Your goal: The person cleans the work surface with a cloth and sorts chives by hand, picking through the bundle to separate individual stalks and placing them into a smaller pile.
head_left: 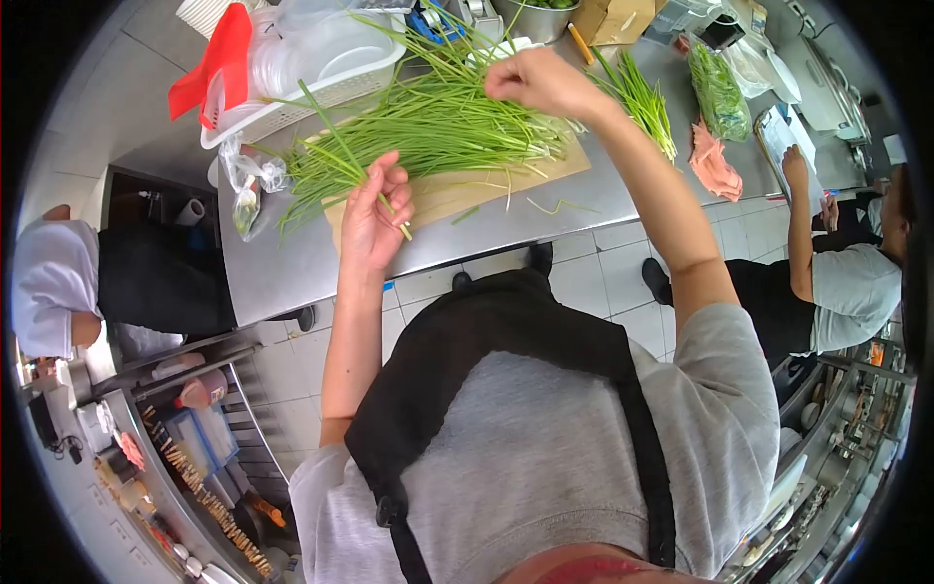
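Observation:
A large pile of green onions (pixel 428 136) lies on a brown cardboard sheet (pixel 550 175) on the steel table, pale ends toward the right. My left hand (pixel 377 209) is closed around a thin green onion stalk (pixel 336 136), in front of the pile's left part. The stalk slants up and left, its pale end poking out below my fingers. My right hand (pixel 540 80) hovers over the pile's upper right, fingers bent and pinched together. What sits between those fingertips, if anything, is too hidden to tell.
A white basket (pixel 331 92) with clear plastic containers stands at the back left, a red cloth (pixel 214 63) over its corner. Another bunch of green onions (pixel 640 102) and bagged greens (pixel 718 92) lie right. One person (pixel 856 282) writes on a clipboard (pixel 778 141); another (pixel 58 282) stands left.

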A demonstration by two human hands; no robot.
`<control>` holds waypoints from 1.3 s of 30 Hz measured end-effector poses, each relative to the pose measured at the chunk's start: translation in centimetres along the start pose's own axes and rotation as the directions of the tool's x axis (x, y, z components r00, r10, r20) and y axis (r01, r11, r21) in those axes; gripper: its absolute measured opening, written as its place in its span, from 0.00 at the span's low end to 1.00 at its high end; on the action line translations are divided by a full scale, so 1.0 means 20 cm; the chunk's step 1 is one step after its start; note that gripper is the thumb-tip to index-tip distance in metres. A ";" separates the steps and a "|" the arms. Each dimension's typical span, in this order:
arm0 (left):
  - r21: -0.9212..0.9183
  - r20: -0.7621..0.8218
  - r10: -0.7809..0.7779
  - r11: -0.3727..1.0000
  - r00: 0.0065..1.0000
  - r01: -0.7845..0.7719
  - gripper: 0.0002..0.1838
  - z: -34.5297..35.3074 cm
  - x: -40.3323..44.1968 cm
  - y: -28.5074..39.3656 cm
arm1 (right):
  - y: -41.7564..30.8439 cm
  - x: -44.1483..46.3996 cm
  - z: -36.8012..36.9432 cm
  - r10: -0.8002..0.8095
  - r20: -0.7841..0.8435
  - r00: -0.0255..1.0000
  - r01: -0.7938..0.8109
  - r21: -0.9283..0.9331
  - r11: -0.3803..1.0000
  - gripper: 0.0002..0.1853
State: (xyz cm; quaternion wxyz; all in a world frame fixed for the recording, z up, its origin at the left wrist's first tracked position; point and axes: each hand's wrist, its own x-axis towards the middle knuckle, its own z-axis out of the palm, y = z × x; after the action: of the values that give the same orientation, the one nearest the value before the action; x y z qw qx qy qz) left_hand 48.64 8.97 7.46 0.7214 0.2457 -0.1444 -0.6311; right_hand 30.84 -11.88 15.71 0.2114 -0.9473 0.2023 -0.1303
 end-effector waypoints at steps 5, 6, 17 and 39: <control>0.029 -0.038 -0.032 0.999 0.999 0.033 0.13 0.03 0.03 -0.05 | 0.01 -0.17 0.17 0.005 0.060 0.998 -0.011 0.106 0.994 0.05; 0.025 -0.029 -0.049 0.998 0.998 0.050 0.13 0.04 0.04 -0.06 | 0.02 -0.19 0.19 0.007 0.058 0.998 -0.013 0.107 0.994 0.05; -0.042 -0.063 -0.149 0.988 0.987 0.146 0.10 0.06 0.09 -0.20 | 0.00 -0.26 0.34 0.074 -0.071 0.995 -0.094 -0.355 0.930 0.02; 0.288 -0.167 0.166 0.951 0.972 -0.113 0.08 0.36 0.34 -0.18 | -0.09 -0.09 0.16 0.299 0.103 0.949 -0.272 0.748 0.605 0.02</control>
State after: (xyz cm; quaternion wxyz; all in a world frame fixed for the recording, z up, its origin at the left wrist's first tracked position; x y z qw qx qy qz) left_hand 43.01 0.80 10.92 0.7334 0.3917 -0.1790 -0.5260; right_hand 30.85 -8.59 13.46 0.5996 -0.7267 0.2815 -0.1822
